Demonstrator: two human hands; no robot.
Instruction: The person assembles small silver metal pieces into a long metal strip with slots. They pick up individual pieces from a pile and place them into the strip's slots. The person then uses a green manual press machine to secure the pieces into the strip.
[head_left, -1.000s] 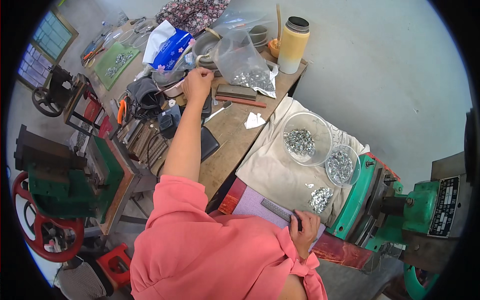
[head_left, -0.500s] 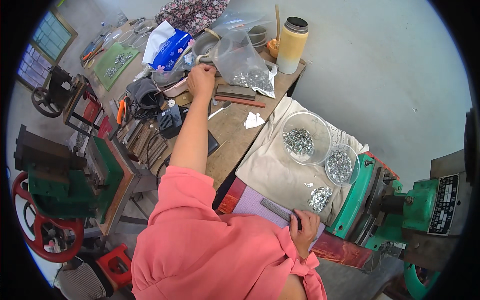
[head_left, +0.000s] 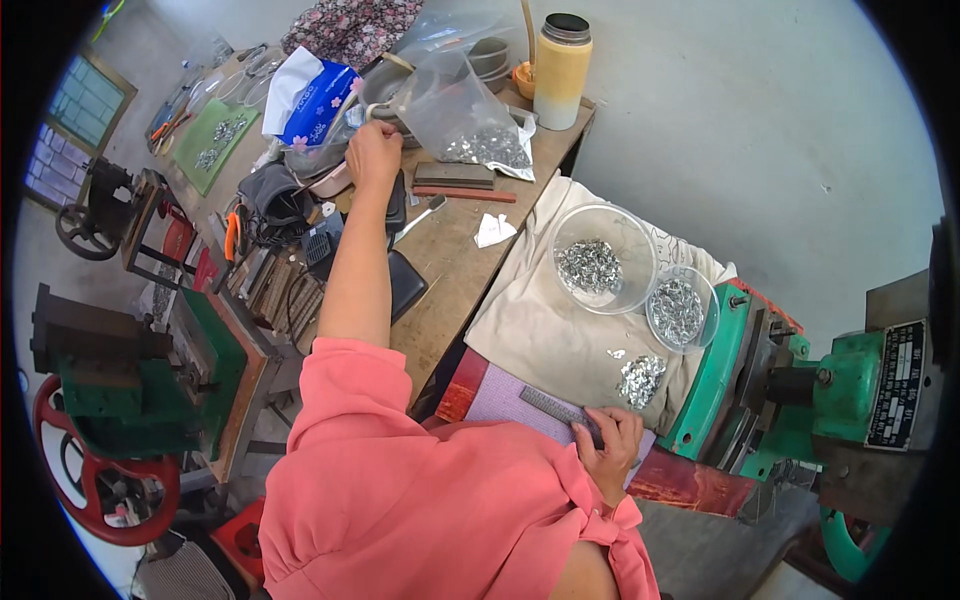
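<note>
My left hand (head_left: 374,155) reaches far across the wooden workbench, its fingers drawn together beside a grey metal bowl (head_left: 385,88). Anything between those fingertips is too small to make out. Just right of it leans a clear plastic bag (head_left: 480,135) with small silvery pieces inside. Close to my body, my right hand (head_left: 611,452) curls over the near end of a flat grey file (head_left: 550,406), which lies on a purple mat (head_left: 497,398). Beyond that hand a heap of shiny metal bits (head_left: 641,382) rests on a beige cloth (head_left: 520,320).
Two clear round tubs, a larger one (head_left: 606,225) and a smaller one (head_left: 682,343), hold metal pieces. A green press (head_left: 845,395) stands at the right. Along the bench are a blue tissue pack (head_left: 318,105), a yellow bottle (head_left: 563,75), a toothbrush (head_left: 420,219) and sharpening stones (head_left: 454,176).
The view has shifted slightly. My left hand has drawn a little back from the bowl and bag. My right hand stays at the file, its fingers now covering more of the dark end.
</note>
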